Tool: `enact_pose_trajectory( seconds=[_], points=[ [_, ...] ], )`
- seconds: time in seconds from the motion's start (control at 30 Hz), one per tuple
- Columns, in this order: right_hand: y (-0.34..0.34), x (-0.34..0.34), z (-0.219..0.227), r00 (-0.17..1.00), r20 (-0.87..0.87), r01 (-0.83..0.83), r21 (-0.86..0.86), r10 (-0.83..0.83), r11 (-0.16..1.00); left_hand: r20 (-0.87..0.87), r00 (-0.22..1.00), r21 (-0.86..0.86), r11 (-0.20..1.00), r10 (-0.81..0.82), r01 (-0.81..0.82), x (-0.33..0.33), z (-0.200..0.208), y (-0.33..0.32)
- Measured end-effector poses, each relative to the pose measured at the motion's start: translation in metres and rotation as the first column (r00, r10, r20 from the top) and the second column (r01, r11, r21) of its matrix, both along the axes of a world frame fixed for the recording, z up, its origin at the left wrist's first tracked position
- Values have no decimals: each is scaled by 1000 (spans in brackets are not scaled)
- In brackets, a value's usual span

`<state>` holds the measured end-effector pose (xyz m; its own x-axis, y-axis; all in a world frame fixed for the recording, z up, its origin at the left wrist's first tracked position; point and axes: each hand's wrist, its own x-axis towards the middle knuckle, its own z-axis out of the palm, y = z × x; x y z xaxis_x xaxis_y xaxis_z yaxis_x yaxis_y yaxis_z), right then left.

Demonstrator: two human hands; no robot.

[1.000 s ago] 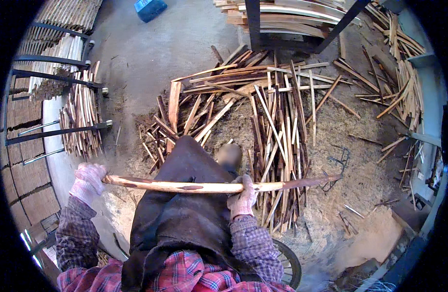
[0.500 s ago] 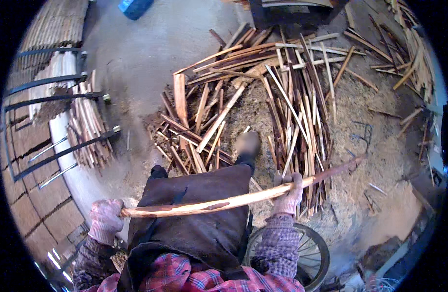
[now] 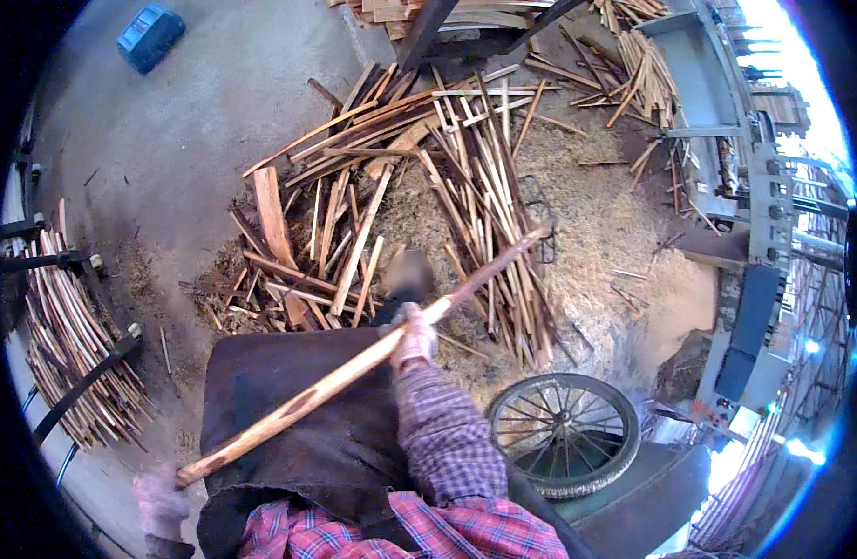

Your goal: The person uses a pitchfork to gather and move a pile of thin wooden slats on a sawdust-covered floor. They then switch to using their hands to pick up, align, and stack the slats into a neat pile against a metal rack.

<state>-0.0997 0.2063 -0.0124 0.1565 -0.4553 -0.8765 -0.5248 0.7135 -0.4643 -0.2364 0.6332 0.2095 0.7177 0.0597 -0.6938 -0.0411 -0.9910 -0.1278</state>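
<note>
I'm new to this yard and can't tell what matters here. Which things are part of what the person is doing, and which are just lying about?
In hand:
- long wooden stick, tilted across the lap
- left hand at its near end
- right hand partway along it
- dark apron under it

Lying about:
- heap of wood strips
- sawdust
- spoked wheel
- blue box
- racked sticks

The long wooden stick, pale with reddish-brown bark patches, is held off the floor at a diagonal, its thick end low at left and its thin, darker end high at right.
</note>
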Motion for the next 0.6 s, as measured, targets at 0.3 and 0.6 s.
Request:
enact_pose_trajectory(
  seconds=[0.3,0.6],
  points=[
    [99,-22,84,978,91,91,621,-187,778,180,980,293,947,82,-133,14,93,159],
    [-65,-14,52,983,155,34,378,-99,925,-99,995,140,990,15,-1,51,19,-14]
  ],
)
